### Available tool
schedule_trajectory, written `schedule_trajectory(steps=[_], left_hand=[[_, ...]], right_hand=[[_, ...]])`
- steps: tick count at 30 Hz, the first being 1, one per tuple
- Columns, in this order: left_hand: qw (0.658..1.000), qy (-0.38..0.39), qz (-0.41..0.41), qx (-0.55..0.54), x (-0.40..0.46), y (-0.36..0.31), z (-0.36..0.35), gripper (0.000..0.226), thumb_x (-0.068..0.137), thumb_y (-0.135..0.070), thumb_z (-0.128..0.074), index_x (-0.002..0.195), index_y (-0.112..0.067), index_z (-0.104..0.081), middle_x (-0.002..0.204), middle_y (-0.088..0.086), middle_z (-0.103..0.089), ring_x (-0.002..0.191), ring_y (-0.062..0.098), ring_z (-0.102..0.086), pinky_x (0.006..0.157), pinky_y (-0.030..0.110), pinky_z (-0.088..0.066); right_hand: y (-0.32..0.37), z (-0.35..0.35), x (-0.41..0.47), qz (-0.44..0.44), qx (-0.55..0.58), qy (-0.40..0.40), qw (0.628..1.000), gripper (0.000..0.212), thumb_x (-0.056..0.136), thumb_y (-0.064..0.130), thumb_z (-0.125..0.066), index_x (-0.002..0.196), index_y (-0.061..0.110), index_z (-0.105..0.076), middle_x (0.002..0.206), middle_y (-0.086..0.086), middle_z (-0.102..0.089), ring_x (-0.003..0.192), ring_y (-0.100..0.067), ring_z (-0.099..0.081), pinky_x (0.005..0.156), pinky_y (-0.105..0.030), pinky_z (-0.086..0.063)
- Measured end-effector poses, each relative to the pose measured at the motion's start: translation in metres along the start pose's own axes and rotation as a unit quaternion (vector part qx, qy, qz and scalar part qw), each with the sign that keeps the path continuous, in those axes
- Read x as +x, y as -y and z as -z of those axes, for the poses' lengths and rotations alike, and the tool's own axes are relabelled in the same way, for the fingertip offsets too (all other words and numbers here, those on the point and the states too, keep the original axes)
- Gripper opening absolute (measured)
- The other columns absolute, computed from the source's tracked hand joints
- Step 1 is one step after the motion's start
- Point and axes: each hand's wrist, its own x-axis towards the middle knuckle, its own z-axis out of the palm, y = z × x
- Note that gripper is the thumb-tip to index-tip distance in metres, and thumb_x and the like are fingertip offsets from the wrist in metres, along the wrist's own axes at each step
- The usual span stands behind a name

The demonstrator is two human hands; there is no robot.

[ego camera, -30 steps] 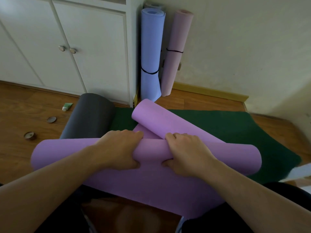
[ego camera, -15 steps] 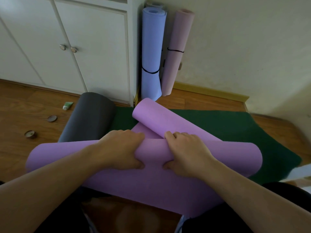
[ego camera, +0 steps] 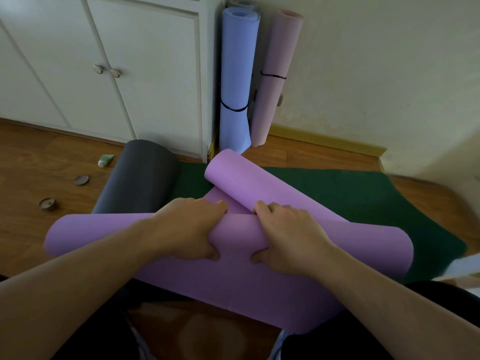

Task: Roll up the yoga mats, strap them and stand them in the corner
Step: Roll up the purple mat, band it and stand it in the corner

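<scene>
Down on the wooden floor (ego camera: pixel 31 229), the left hand (ego camera: pixel 189 229) and right hand (ego camera: pixel 288 237) each curl fingers and thumb around the half-rolled purple foam yoga mat (ego camera: pixel 104 232), which lies across a flat dark green mat (ego camera: pixel 363 193).

A big white cupboard (ego camera: pixel 145 74) is standing at the back, and two round silver knobs (ego camera: pixel 106 71) are sitting side by side on its doors. A small green tube (ego camera: pixel 106 160) with a white cap is lying on the brown wood floor (ego camera: pixel 39 162), just in front of the cupboard. Two little round tins (ego camera: pixel 65 192) are sitting on the floor nearby. A yellow strip (ego camera: pixel 327 141) is running along the bottom of the pale wall (ego camera: pixel 376 74).
</scene>
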Motion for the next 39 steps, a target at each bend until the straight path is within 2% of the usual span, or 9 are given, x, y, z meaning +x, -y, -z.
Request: schedule_trajectory(steps=[6,11,14,20,22,25,29,33,39], left_hand=[[1.0,-0.022,-0.018,0.006,-0.001,0.001,-0.004,0.081,0.065,-0.073,-0.08,0.124,-0.034,-0.04,0.113,-0.014,-0.052,0.098,0.011,-0.055,0.082,0.036,-0.053],[0.999,-0.024,-0.009,0.019,0.0,-0.003,0.0,0.084,0.071,-0.067,-0.082,0.126,-0.028,-0.032,0.097,-0.013,-0.048,0.087,0.015,-0.054,0.072,0.034,-0.042],[0.999,-0.03,-0.005,0.018,0.002,0.0,0.002,0.078,0.07,-0.068,-0.081,0.119,-0.029,-0.035,0.101,-0.01,-0.059,0.091,0.018,-0.062,0.073,0.036,-0.047],[0.999,-0.005,-0.019,-0.029,-0.001,0.005,-0.001,0.064,0.073,-0.071,-0.076,0.118,-0.04,-0.044,0.111,-0.016,-0.058,0.097,0.01,-0.057,0.081,0.034,-0.05],[0.999,-0.007,-0.029,-0.039,-0.001,0.006,-0.003,0.069,0.073,-0.072,-0.075,0.126,-0.042,-0.045,0.118,-0.017,-0.05,0.102,0.008,-0.052,0.089,0.035,-0.052],[0.999,-0.011,-0.026,-0.018,-0.001,0.007,-0.002,0.081,0.064,-0.076,-0.079,0.127,-0.039,-0.043,0.117,-0.017,-0.049,0.102,0.008,-0.05,0.088,0.034,-0.052],[0.999,-0.031,-0.01,-0.007,0.0,0.004,0.002,0.076,0.065,-0.072,-0.082,0.113,-0.034,-0.039,0.1,-0.014,-0.055,0.086,0.011,-0.055,0.074,0.035,-0.05],[0.999,-0.033,-0.004,-0.008,0.001,0.006,0.004,0.068,0.067,-0.072,-0.08,0.109,-0.036,-0.041,0.098,-0.011,-0.06,0.084,0.013,-0.059,0.072,0.036,-0.051],[0.999,-0.015,-0.014,-0.041,-0.001,0.007,0.004,0.064,0.072,-0.074,-0.074,0.121,-0.043,-0.046,0.111,-0.016,-0.061,0.098,0.011,-0.059,0.086,0.037,-0.053]], right_hand=[[-0.009,0.003,0.001,-0.016,0.061,0.011,0.998,0.063,0.076,0.067,-0.077,0.116,0.027,-0.051,0.11,0.001,-0.068,0.097,-0.03,-0.064,0.076,-0.041,-0.05],[-0.009,0.004,0.0,-0.015,0.055,0.022,0.998,0.079,0.071,0.073,-0.079,0.124,0.027,-0.041,0.121,0.001,-0.06,0.105,-0.028,-0.06,0.081,-0.041,-0.049],[-0.005,0.004,-0.001,-0.005,0.003,0.013,1.0,0.09,0.066,0.074,-0.082,0.125,0.023,-0.037,0.121,-0.001,-0.05,0.106,-0.028,-0.056,0.079,-0.041,-0.043],[-0.006,0.004,-0.002,-0.005,0.045,0.017,0.999,0.066,0.077,0.069,-0.075,0.119,0.025,-0.049,0.118,0.001,-0.063,0.105,-0.029,-0.063,0.075,-0.04,-0.044],[-0.009,0.005,-0.002,-0.005,0.055,0.015,0.998,0.062,0.076,0.071,-0.075,0.114,0.027,-0.053,0.115,0.003,-0.066,0.102,-0.028,-0.064,0.075,-0.039,-0.044],[-0.01,0.008,-0.002,-0.011,0.062,0.018,0.998,0.06,0.072,0.074,-0.074,0.11,0.031,-0.055,0.11,0.006,-0.068,0.098,-0.025,-0.064,0.073,-0.038,-0.045],[-0.007,0.007,-0.003,-0.01,0.042,0.016,0.999,0.071,0.074,0.074,-0.07,0.123,0.03,-0.045,0.116,0.005,-0.065,0.101,-0.026,-0.064,0.075,-0.039,-0.049],[0.001,0.006,-0.006,-0.013,-0.005,0.028,0.999,0.088,0.069,0.075,-0.078,0.126,0.023,-0.036,0.122,0.0,-0.05,0.106,-0.029,-0.058,0.072,-0.04,-0.038],[-0.005,0.007,-0.003,-0.024,0.037,0.017,0.999,0.065,0.077,0.069,-0.074,0.12,0.026,-0.05,0.118,0.002,-0.062,0.104,-0.029,-0.064,0.076,-0.04,-0.046]])
